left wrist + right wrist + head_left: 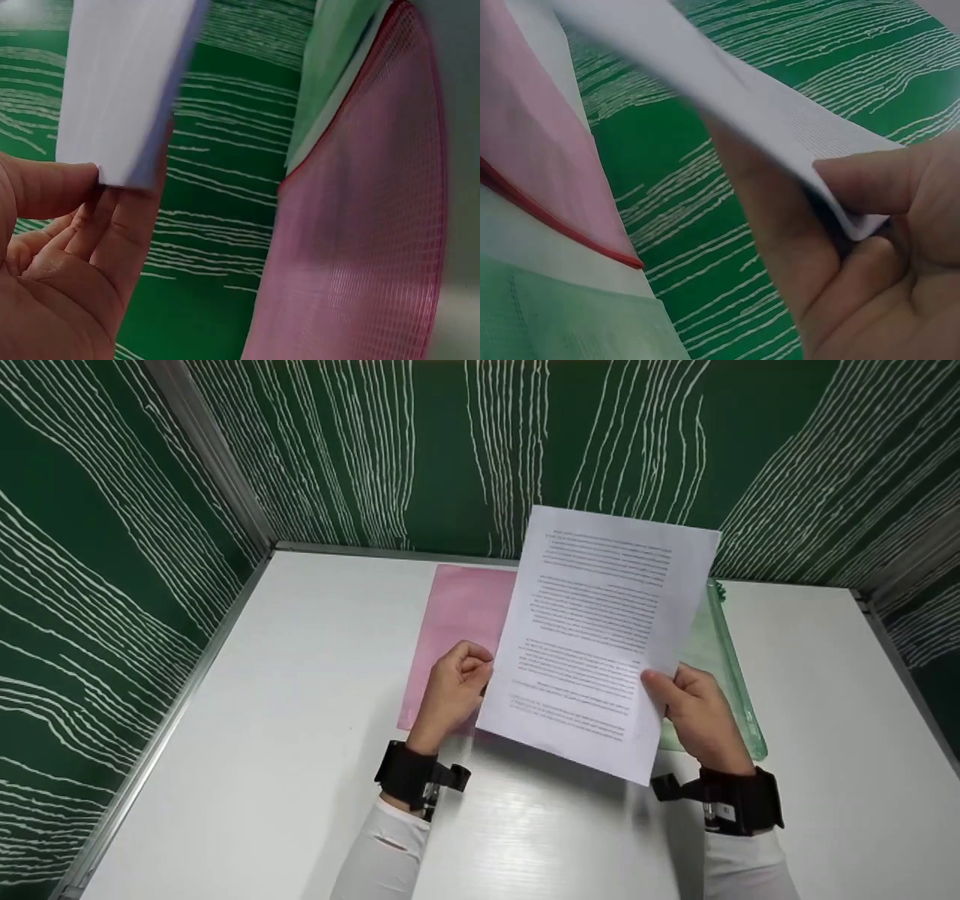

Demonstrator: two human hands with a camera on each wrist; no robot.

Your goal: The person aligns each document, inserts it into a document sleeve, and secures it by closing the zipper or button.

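A printed sheet of paper (585, 637), perhaps more than one, is held up in the air, tilted, above the table. My right hand (697, 712) grips its right edge, thumb on the printed face and fingers behind. At the opposite edge, my left hand (454, 690) pinches the paper (120, 90) between thumb and fingers, as the left wrist view shows. Beneath lie a pink mesh pouch (461, 622) on the left and a green pouch (716, 660) on the right, both partly hidden by the paper.
The white table (300, 675) runs back to a metal-edged green wall (442, 457) with wavy white lines. Another such wall (67, 585) stands at the left. Black camera bands (409, 772) are strapped to both wrists.
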